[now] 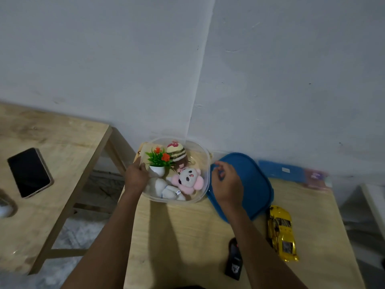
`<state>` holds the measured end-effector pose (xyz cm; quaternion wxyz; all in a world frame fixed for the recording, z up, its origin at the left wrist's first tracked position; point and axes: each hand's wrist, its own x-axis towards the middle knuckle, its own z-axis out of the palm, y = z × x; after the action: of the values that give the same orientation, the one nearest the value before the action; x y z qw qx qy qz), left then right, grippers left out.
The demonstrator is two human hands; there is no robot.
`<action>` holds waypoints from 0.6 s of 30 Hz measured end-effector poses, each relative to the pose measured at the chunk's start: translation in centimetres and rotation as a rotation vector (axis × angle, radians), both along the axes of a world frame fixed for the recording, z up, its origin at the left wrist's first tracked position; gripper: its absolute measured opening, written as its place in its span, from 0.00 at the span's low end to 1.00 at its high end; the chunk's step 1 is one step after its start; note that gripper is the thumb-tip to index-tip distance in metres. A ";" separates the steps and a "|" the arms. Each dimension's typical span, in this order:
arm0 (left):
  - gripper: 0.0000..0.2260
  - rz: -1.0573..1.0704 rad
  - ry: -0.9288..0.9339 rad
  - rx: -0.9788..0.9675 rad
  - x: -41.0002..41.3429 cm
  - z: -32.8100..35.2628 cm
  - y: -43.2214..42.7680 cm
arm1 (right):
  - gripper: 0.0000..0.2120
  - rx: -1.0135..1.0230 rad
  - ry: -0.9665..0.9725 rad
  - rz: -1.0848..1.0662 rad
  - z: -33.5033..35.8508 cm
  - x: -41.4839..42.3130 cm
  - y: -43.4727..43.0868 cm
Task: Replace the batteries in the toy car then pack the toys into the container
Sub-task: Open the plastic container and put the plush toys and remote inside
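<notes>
Head view. Clear container sits at the far edge of the table, against the wall. Left hand grips its left rim, fingers curled over the edge, likely to steady it. Inside are a plant, a doll, a pink plush and a white plush.

Right hand is over the blue lid, which lies just right of the container. Its fingers are half curled; whether they hold the lid I cannot tell.

Car is still on the table, right of the lid and unpacked. Remote lies near it. The full container leaves little room for the car. Phone is on the side table.
</notes>
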<state>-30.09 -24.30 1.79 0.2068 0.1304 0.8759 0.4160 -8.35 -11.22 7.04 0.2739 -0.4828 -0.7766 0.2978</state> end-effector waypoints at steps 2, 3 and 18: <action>0.17 0.007 -0.020 -0.014 0.1 -0.1 0.1 | 0.10 0.138 -0.030 -0.065 -0.5 2.5 -0.3; 0.17 0.019 -0.024 -0.007 0.2 -0.1 0.1 | 0.11 0.219 -0.065 -0.115 -0.6 3.7 -0.4; 0.16 0.340 -0.060 0.228 2.9 -0.1 0.0 | 0.53 -0.512 -0.461 -0.274 -2.7 14.6 -4.7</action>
<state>-27.23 -24.27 1.71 0.1435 -0.0093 0.8261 0.5448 6.22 -15.87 4.32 -0.0007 -0.6898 -0.6463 0.3264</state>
